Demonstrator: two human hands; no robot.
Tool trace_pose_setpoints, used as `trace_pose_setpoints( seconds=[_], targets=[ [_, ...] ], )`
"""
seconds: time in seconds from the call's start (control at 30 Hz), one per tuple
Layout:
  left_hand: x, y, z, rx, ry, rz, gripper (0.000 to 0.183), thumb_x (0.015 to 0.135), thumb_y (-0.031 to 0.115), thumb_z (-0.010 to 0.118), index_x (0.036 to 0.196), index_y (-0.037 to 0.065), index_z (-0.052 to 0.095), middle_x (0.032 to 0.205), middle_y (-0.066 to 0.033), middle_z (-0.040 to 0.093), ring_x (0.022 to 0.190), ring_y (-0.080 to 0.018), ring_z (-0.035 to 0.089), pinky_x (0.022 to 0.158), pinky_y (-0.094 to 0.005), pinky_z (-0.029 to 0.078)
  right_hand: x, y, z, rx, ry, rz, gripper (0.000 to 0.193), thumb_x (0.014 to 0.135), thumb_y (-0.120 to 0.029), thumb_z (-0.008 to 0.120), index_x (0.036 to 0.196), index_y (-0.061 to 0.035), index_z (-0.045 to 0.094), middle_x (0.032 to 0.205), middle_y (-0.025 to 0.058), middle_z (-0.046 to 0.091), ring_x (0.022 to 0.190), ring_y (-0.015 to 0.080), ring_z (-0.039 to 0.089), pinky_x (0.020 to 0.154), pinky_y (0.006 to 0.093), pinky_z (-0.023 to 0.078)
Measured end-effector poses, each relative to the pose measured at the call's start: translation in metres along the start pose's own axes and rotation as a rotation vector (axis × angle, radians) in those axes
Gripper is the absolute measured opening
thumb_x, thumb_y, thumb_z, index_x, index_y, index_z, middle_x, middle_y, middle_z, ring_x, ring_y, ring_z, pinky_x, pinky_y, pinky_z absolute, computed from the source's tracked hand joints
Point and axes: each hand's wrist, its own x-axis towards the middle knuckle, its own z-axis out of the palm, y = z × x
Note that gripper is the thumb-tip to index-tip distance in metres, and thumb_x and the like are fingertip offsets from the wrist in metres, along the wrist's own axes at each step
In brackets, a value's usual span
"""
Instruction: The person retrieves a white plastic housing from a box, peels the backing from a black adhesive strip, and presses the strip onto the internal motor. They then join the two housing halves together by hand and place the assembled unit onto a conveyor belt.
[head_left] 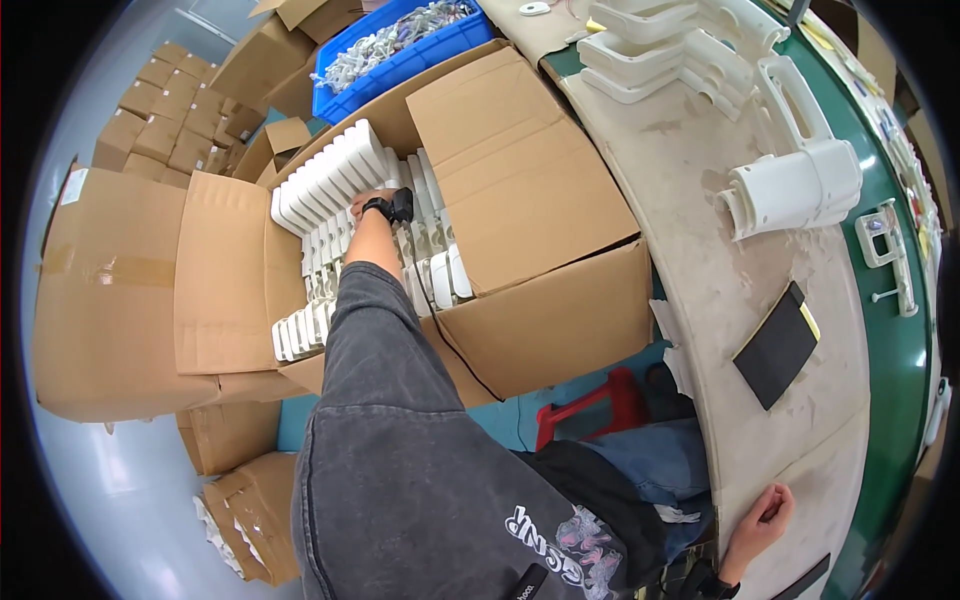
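My left hand (372, 203) reaches down into an open cardboard box (545, 335) packed with rows of white plastic parts (335, 170). Its fingers are hidden among the parts, so whether they grip one does not show. A black device with a cable is strapped to that wrist. At the lower right, my right hand (760, 525) rests on the worn tabletop (690, 240) with its fingers curled in; nothing shows in them. Farther up the table, a white plastic housing with a looped handle (800, 185) lies on its side.
Stacked white handled parts (660, 60) stand at the table's far end. A black flat pad (778, 345) and a white fixture (885, 255) lie at right. A blue crate (390, 50) of small parts sits behind the box. Cardboard boxes (110, 290) crowd the left; a red stool (590, 405) stands below.
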Motion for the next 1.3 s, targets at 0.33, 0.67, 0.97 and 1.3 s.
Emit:
trace_pose_setpoints(
  seconds=[0.33,0.67,0.97,1.3],
  targets=[
    [-0.143,-0.025,-0.102,-0.080,-0.403,0.590,0.072,0.064,0.054,0.077,0.109,-0.001,0.074,0.111,-0.0162,0.071,0.097,-0.0277,0.066,0.085,-0.0334,0.049,-0.005,-0.005,0.001,0.001,0.014,0.012,0.016,0.102,-0.012,0.062,0.110,0.0012,0.063,0.083,-0.0019,0.053,0.069,0.0061,0.041,0.059,0.0211,0.033],
    [-0.150,-0.034,-0.159,-0.989,-0.940,0.418,0.063,0.077,0.017,0.084,0.135,0.011,0.058,0.124,-0.0087,0.068,0.112,-0.0269,0.067,0.097,-0.0446,0.055,-0.001,-0.005,0.000,0.024,0.025,-0.010,0.011,0.101,-0.011,0.062,0.106,-0.0008,0.064,0.083,-0.0019,0.054,0.066,0.0068,0.041,0.057,0.0225,0.034],
    [-0.290,-0.050,-0.251,-1.110,-1.382,0.822,0.075,0.085,0.019,0.072,0.148,-0.004,0.040,0.139,-0.0221,0.058,0.121,-0.0335,0.062,0.106,-0.0461,0.052,0.009,-0.034,-0.007,0.055,0.016,-0.034,0.003,0.092,-0.002,0.065,0.096,-0.0021,0.065,0.075,0.0056,0.052,0.065,0.0171,0.047,0.058,0.0300,0.038],
    [-0.440,0.016,-0.215,-0.556,-1.465,0.985,0.071,0.086,0.025,0.075,0.143,-0.005,0.046,0.130,-0.0175,0.064,0.111,-0.0255,0.068,0.101,-0.0388,0.054,0.006,-0.031,-0.012,0.103,0.009,-0.148,0.003,0.091,-0.001,0.066,0.093,-0.0010,0.064,0.075,0.0057,0.052,0.066,0.0171,0.048,0.059,0.0308,0.039]
  ],
)
